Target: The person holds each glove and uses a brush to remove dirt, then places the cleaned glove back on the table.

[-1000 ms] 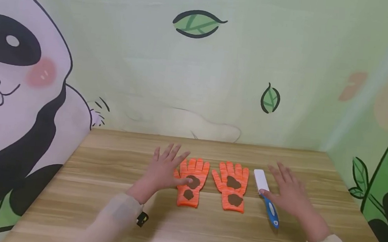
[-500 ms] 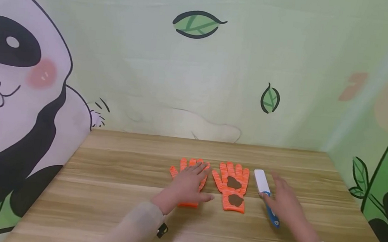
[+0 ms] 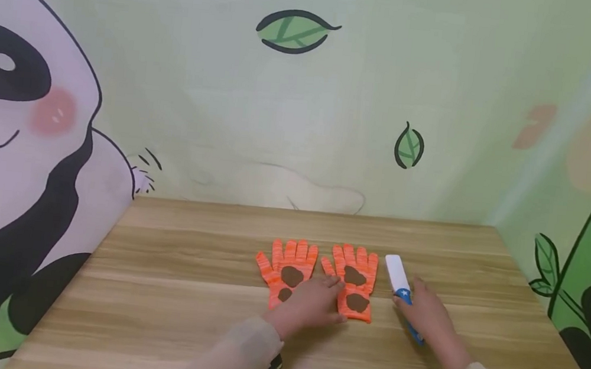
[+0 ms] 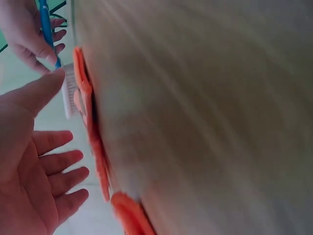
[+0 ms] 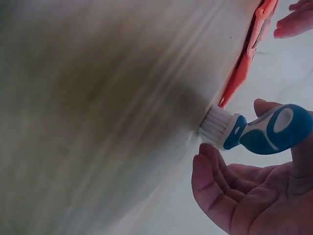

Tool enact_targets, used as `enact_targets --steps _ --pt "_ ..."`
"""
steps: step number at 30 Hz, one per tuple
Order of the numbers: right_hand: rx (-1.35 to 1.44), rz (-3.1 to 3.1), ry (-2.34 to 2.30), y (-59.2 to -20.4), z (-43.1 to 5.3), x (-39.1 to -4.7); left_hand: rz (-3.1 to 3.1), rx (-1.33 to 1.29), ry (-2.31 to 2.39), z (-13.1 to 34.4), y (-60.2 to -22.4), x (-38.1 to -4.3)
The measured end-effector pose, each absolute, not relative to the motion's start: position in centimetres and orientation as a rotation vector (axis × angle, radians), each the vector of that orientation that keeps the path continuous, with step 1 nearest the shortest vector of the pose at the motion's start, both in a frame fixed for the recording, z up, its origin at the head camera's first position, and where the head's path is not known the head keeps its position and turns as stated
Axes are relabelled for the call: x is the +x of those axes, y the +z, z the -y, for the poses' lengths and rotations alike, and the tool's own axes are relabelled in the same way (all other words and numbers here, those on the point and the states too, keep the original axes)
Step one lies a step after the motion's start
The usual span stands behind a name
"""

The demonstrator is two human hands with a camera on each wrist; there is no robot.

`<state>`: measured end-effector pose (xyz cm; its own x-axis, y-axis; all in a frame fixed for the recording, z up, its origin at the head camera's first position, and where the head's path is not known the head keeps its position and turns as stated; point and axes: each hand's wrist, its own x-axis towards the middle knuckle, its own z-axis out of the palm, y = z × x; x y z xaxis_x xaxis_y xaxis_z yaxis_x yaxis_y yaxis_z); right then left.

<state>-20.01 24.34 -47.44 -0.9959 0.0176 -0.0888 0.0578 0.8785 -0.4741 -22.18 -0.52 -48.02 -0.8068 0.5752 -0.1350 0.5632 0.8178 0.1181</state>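
Note:
Two orange knit gloves lie flat side by side, each with two brown patches: the left glove (image 3: 293,261) and the right glove (image 3: 355,288). My left hand (image 3: 310,305) is over the lower part of the left glove, its fingertips overlapping the right glove's near-left edge; the left wrist view shows its fingers (image 4: 63,178) relaxed and holding nothing. A blue-and-white brush (image 3: 399,277) lies right of the gloves, bristles (image 5: 215,125) down. Around its handle hovers my right hand (image 3: 432,319), thumb on one side and curved fingers on the other, a gap showing below the handle.
The wooden table (image 3: 187,257) ends at a wall cloth (image 3: 204,80) printed with a panda and leaves. Both sleeves (image 3: 242,351) reach in from the near edge.
My left hand has moved right across the left glove to the right glove's edge. My right hand has come in lower and closer over the brush handle. Gloves and brush stay in place.

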Motion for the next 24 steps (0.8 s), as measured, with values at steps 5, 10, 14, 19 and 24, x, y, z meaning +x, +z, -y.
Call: enact_targets --steps 5,10,14,19,24 --pt "-0.006 -2.975 -0.769 -47.2 -23.9 -20.1 -2.867 0.869 0.094 -0.1 -48.4 -22.3" --pt "-0.077 -3.035 -0.681 -47.5 -24.2 -20.1 -2.872 0.851 0.063 -0.7 -48.7 -22.7" --pt "-0.085 -3.072 -0.636 -47.3 -24.7 -19.8 -2.846 0.821 0.063 -1.0 -48.8 -22.9" --pt "-0.231 -3.153 -0.617 -46.9 -24.8 -19.6 -2.833 0.809 0.048 -1.3 -48.9 -22.9" --pt "-0.422 -3.207 -0.47 -46.3 -24.3 -19.5 -2.826 0.784 0.009 -1.7 -49.1 -22.8"
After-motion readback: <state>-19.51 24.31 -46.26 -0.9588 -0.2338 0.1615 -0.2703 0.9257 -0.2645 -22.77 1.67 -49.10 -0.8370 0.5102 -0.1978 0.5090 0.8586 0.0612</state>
